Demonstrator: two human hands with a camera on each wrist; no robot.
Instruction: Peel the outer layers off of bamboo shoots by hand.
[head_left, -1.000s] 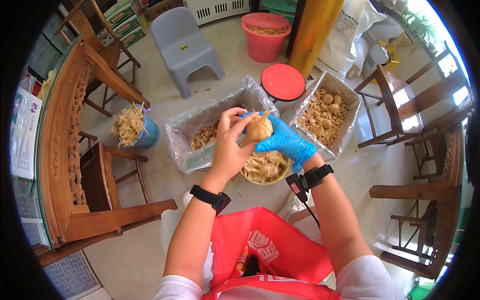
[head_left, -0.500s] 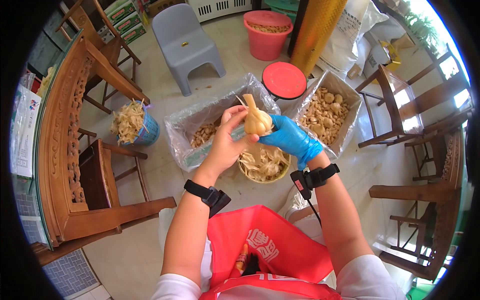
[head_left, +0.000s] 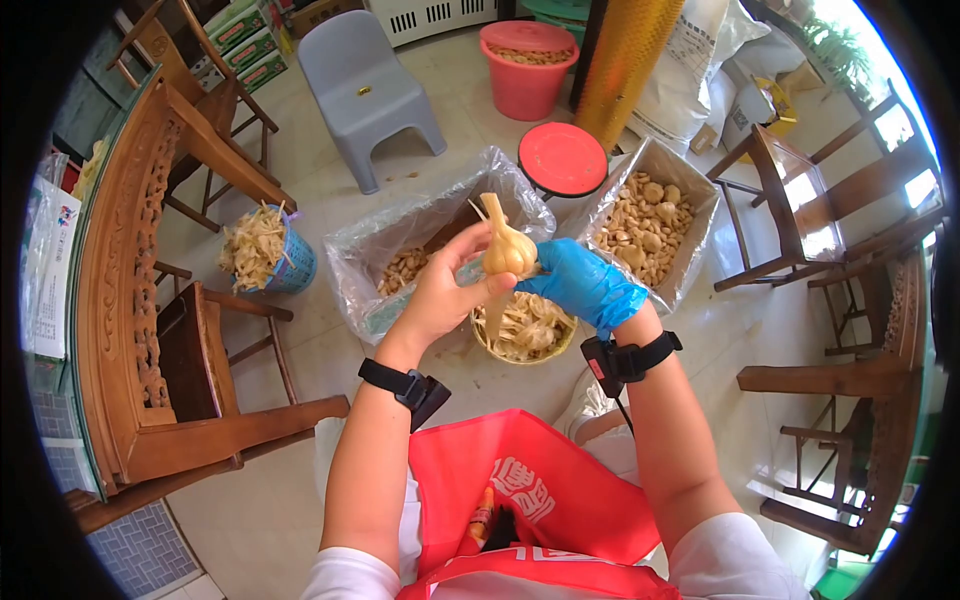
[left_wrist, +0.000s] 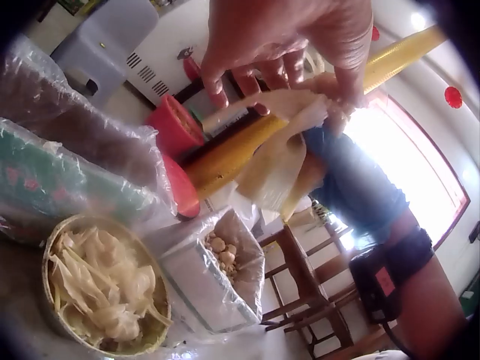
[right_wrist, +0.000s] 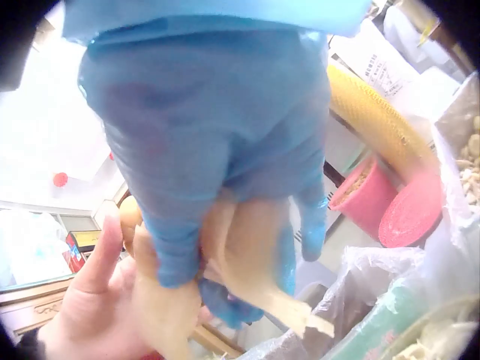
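Observation:
A pale garlic bulb (head_left: 510,252) with its stem pointing up is held between the thumb and fingers of my bare left hand (head_left: 448,290). My right hand (head_left: 588,287), in a blue glove, is right beside the bulb and pinches loose papery skin at its lower side. In the right wrist view, long strips of garlic skin (right_wrist: 251,251) come out from between the gloved fingers. Strips of skin (left_wrist: 274,172) also hang under the left hand in its wrist view. Below the hands stands a round basket (left_wrist: 51,296) full of garlic skins (left_wrist: 105,285).
Beyond the hands are two plastic-lined boxes, the left one (head_left: 345,285) and the right one (head_left: 688,280), both holding garlic cloves (head_left: 645,225). Around them stand a blue basket (head_left: 297,265) of dry scraps, a grey chair (head_left: 370,105), a pink bucket (head_left: 525,90) and wooden chairs (head_left: 795,200).
The bulb has turned from facing the camera to stem-up and shifted slightly left and down. My right hand has moved from around the bulb to its skin at the side.

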